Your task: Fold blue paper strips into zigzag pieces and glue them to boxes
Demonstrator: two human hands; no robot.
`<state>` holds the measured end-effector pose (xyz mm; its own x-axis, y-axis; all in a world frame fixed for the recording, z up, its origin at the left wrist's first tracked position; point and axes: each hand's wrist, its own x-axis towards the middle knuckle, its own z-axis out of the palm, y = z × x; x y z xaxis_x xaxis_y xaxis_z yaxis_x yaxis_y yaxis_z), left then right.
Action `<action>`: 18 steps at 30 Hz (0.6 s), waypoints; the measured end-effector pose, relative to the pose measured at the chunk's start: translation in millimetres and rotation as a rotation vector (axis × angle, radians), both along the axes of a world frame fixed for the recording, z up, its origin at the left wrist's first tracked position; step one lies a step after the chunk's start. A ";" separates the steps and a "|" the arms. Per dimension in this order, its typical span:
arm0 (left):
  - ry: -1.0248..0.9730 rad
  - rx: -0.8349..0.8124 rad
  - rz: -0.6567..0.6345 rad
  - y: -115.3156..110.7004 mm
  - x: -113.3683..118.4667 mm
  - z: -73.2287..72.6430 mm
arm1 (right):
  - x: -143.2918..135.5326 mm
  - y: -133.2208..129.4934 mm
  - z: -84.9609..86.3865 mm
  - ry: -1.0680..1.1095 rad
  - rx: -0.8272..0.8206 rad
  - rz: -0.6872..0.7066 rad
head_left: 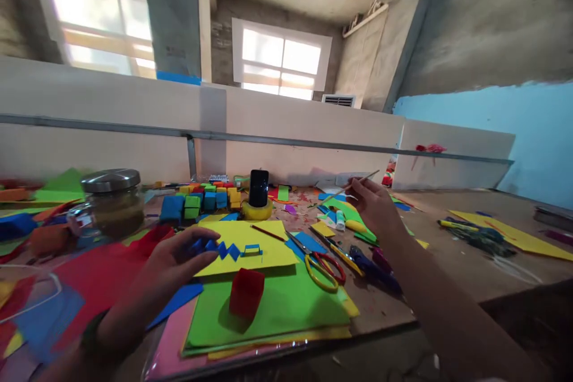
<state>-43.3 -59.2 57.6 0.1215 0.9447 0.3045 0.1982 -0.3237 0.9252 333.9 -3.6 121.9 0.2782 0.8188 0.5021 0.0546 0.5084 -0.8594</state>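
Observation:
A thin wooden stick (333, 194) is pinched in my right hand (369, 200), raised over the right side of the table and slanting down to the left. My left hand (188, 250) hovers at the left edge of a yellow paper sheet (268, 230), thumb and fingers apart. Between and just beyond those fingers is a blue zigzag-folded paper strip (228, 250); contact with it is unclear. To its right stands a small blue paper frame (252, 249). A red paper cube (246, 293) sits on green sheets (295, 310) in front. A pencil (267, 232) lies on the yellow sheet.
Scissors (324, 268), a yellow cutter knife (344, 255) and a glue stick (340, 219) lie to the right. A phone (258, 188) stands in a yellow tape roll (256, 210). Several coloured paper cubes (208, 200) and a lidded glass jar (114, 206) are at the back left.

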 end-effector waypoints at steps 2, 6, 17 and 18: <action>-0.003 0.019 -0.037 13.1 2.1 4.9 | -15.7 -20.0 1.7 -0.007 -0.022 0.079; -0.096 0.019 -0.182 42.9 3.0 0.8 | -54.1 -54.8 -11.1 -0.382 0.002 0.170; -0.173 -0.047 -0.393 54.6 3.2 -33.5 | -116.8 -56.8 -104.2 -1.454 0.080 0.182; -0.142 -0.014 -0.386 52.5 3.6 -33.2 | -117.9 -56.2 -109.3 -1.465 0.125 0.169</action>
